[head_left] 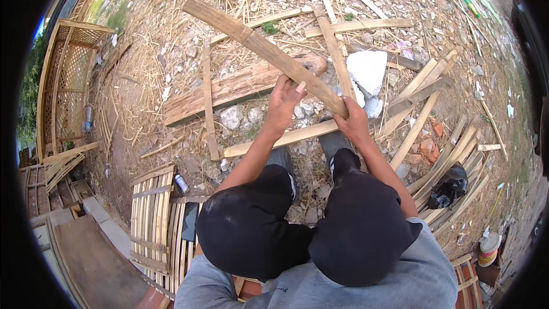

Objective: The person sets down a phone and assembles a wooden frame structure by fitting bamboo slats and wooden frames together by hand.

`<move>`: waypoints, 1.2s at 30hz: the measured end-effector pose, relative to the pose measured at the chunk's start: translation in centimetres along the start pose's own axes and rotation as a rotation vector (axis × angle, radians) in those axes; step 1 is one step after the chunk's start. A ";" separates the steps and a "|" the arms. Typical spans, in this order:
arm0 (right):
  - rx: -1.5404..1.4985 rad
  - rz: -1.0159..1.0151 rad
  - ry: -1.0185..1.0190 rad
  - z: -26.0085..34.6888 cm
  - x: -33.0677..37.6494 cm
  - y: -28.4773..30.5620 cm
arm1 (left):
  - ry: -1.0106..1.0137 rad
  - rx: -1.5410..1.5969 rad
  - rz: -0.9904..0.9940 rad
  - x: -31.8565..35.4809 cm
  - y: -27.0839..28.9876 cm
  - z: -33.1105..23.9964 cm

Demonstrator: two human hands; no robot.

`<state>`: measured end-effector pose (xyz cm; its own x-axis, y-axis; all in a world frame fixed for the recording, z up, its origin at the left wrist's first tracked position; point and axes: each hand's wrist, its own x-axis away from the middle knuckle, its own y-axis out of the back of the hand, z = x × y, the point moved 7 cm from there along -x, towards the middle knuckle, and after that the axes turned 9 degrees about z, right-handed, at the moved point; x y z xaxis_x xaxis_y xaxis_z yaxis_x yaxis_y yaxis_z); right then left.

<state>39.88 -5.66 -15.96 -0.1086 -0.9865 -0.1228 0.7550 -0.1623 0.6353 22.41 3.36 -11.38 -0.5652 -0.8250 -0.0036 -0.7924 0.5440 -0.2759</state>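
I sit with my knees in black trousers below the frame's middle. Both hands hold a long split bamboo slat [251,37] that slants from the upper left down to the right. My left hand [284,98] grips it near the middle, thumb up along its edge. My right hand [351,120] is wrapped around its lower right end. The slat hangs above the ground, over a broad weathered plank [220,92] and another bamboo strip [274,140] lying by my feet.
Dry straw, stones and loose bamboo strips cover the dirt. A white chunk [368,71] lies ahead on the right. Stacked slats [452,160] and a black bag [449,187] are right; a woven bamboo panel [151,217] and a lattice frame [68,86] left.
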 end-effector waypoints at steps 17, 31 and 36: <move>-0.102 0.434 0.232 4.7 -1.3 -7.8 | -0.034 0.082 -0.329 -1.2 4.3 -1.9; 0.455 -0.476 -0.745 -19.2 4.6 12.7 | -0.119 -0.091 -0.388 -0.7 4.5 -4.2; 0.176 -0.381 -1.056 -25.4 6.2 11.9 | -0.158 -0.101 -0.445 -0.8 4.8 -4.6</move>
<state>64.59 -13.13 -28.58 -0.8655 -0.3852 0.3202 0.4638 -0.3748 0.8028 18.00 7.31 -8.26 -0.1308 -0.9899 -0.0550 -0.9721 0.1389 -0.1889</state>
